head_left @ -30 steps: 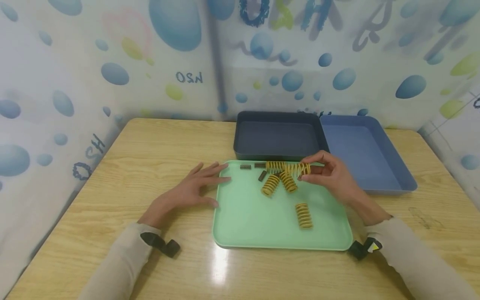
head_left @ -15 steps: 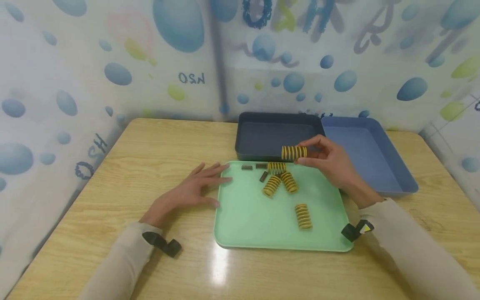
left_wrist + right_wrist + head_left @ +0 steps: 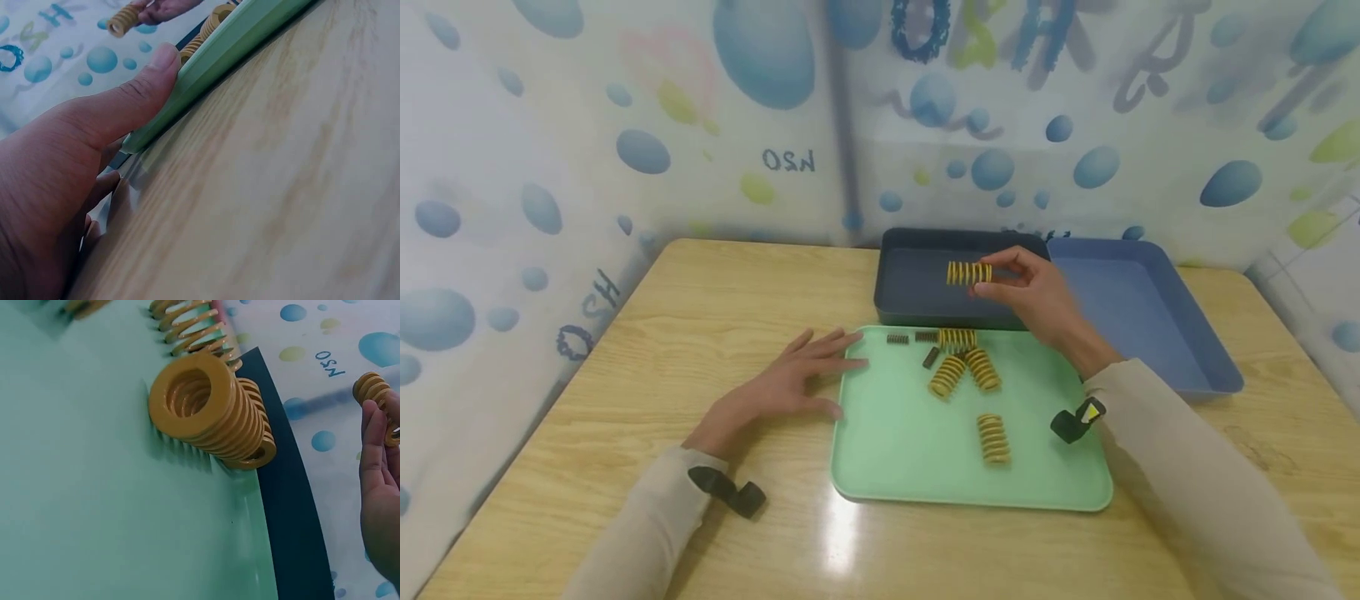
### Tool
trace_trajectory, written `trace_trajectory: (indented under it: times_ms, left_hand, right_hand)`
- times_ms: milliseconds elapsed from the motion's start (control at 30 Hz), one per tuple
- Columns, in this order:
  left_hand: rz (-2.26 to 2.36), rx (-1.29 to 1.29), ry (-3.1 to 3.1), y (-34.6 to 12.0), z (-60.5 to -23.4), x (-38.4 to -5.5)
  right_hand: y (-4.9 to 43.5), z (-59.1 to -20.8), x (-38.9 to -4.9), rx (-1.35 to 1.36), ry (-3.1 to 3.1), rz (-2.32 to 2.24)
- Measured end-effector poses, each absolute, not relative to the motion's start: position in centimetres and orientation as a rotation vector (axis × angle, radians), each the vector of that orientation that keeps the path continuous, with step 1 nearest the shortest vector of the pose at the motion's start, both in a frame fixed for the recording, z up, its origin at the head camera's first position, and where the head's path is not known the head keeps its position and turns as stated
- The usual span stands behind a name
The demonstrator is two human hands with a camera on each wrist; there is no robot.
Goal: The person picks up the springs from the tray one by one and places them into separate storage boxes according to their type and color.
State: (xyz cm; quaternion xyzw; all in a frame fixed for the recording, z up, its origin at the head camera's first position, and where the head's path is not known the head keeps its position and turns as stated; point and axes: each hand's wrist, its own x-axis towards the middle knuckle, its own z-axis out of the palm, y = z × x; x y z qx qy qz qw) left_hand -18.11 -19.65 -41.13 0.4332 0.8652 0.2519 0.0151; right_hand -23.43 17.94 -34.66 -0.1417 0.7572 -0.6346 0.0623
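Observation:
My right hand [image 3: 1033, 292] pinches one end of a yellow coil spring [image 3: 964, 273], held sideways over the dark tray [image 3: 917, 315]. The same spring [image 3: 370, 387] shows at the right edge of the right wrist view. With fingers spread and straight, my left hand [image 3: 790, 379] rests at the left rim of the green tray [image 3: 910, 467]; in the left wrist view its thumb [image 3: 140, 94] lies along the tray's edge. Several yellow springs lie in the green tray: a cluster with one spring [image 3: 947, 377] near the back, and a lone one [image 3: 993, 439] nearer the front.
Small dark springs, one [image 3: 897, 339] at the back rim and another [image 3: 931, 357] below it, lie beside the yellow cluster. A blue tray [image 3: 1138, 325] stands right of the dark one. A patterned wall [image 3: 760, 100] rises behind the wooden table [image 3: 722, 308].
My right hand has lifted a yellow spring from the back of the green tray and carried it up and leftward over the dark tray. The left hand has stayed at the rim.

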Motion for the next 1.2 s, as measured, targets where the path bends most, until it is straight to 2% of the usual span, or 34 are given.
trace_trajectory:
  times_ms: [433, 867, 1200]
  left_hand:
    - [0.776, 1.324, 2.675, -19.9, -41.1, -17.9]
    - [0.776, 1.356, 2.678, -19.8, -41.0, -18.1]
    - [0.777, 1.313, 2.687, -19.9, -41.1, -18.2]
  right_hand:
    - [15.1, -35.6, -26.7, -0.427, 2.234, -1.947]
    - [13.6, -36.4, -30.0, -0.271, 2.259, -1.906]
    - [13.0, -37.2, -31.0, -0.136, 2.07, -2.033]
